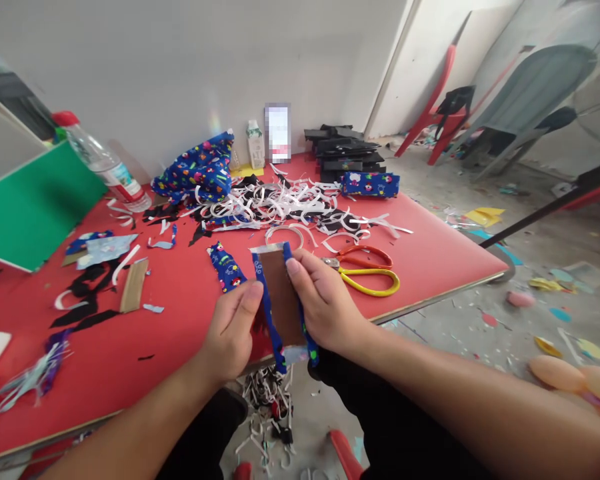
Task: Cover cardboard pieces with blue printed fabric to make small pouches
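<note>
left hand (pixel 233 328): pinching card (pixel 284 293), left side | right hand (pixel 326 301): clasping card, right side | scissors (pixel 354 272): right of card

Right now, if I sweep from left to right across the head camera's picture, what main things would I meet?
Red-capped bottle, left hand, brown panel with blue edges, right hand, scissors with orange-red and yellow handles, red chair, grey-green chair.

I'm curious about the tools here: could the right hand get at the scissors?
Probably yes: the scissors lie on the table beside the right hand, handles uncovered, though it would likely need to release the brown piece first.
</note>
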Motion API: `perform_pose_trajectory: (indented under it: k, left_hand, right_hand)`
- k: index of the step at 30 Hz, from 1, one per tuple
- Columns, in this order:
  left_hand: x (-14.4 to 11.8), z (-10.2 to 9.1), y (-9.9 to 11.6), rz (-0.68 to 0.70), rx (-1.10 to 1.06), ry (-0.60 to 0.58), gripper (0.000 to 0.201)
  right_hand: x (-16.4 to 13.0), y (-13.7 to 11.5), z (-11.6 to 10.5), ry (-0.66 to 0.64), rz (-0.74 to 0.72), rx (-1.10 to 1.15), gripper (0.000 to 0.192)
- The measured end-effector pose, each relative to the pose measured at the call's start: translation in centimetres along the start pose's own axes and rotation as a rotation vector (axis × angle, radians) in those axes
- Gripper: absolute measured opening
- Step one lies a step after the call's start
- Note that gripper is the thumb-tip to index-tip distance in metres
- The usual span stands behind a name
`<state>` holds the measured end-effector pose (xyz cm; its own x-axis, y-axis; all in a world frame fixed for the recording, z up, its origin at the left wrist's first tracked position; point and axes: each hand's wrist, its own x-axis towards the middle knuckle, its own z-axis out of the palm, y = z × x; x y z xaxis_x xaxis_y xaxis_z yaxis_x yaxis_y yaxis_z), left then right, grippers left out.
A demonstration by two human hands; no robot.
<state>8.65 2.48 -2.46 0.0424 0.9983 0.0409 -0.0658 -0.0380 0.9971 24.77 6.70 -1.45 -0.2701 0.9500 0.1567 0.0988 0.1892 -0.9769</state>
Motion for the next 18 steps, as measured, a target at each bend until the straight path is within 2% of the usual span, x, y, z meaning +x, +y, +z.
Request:
perform_pose_trajectory:
  k: [2, 6, 8, 10, 11, 12, 13, 15, 17, 18]
  left_hand:
    - [0.2, -0.2, 0.0, 0.048, 0.116, 0.035, 0.047]
    - [0.3, -0.6, 0.1, 0.175, 0.365, 0.008, 0.043]
    - [0.4, -1.1, 0.3, 0.300, 0.480, 0.016, 0.033]
    - [0.4, -1.9, 0.5, 0.434, 0.563, 0.075, 0.014]
    - [0.5, -2.4, 0.5, 0.502, 0.602, 0.120, 0.010]
    - [0.6, -2.8, 0.6, 0.569, 0.645, 0.166, 0.018]
    - [0.7, -3.3, 0.6, 0.631, 0.690, 0.206, 0.026]
    - [0.9, -3.9, 0.5, 0.722, 0.761, 0.227, 0.032]
    - [1.2, -4.0, 0.4, 0.738, 0.778, 0.150, 0.032]
    - [1.3, -3.9, 0.3, 0.718, 0.761, 0.091, 0.031]
  right_hand:
    - [-0.3, 0.1, 0.5, -0.013, -0.002, -0.052, 0.031]
    - [-0.1, 0.6, 0.2, -0.026, -0.045, -0.152, 0.033]
    - [0.4, 0.6, -0.4, -0.021, -0.189, -0.202, 0.032]
    - [0.8, 0.5, -1.1, 0.021, -0.390, -0.240, 0.026]
    - [1.0, 0.5, -1.4, 0.064, -0.457, -0.241, 0.024]
    - [1.1, 0.5, -1.7, 0.113, -0.467, -0.209, 0.025]
    - [1.2, 0.6, -1.8, 0.146, -0.406, -0.133, 0.029]
    - [1.5, 0.9, -1.7, 0.110, -0.124, 0.118, 0.042]
    - [1.7, 1.2, -1.4, -0.031, 0.173, 0.372, 0.050]
    - [1.8, 1.4, -1.2, -0.097, 0.264, 0.455, 0.049]
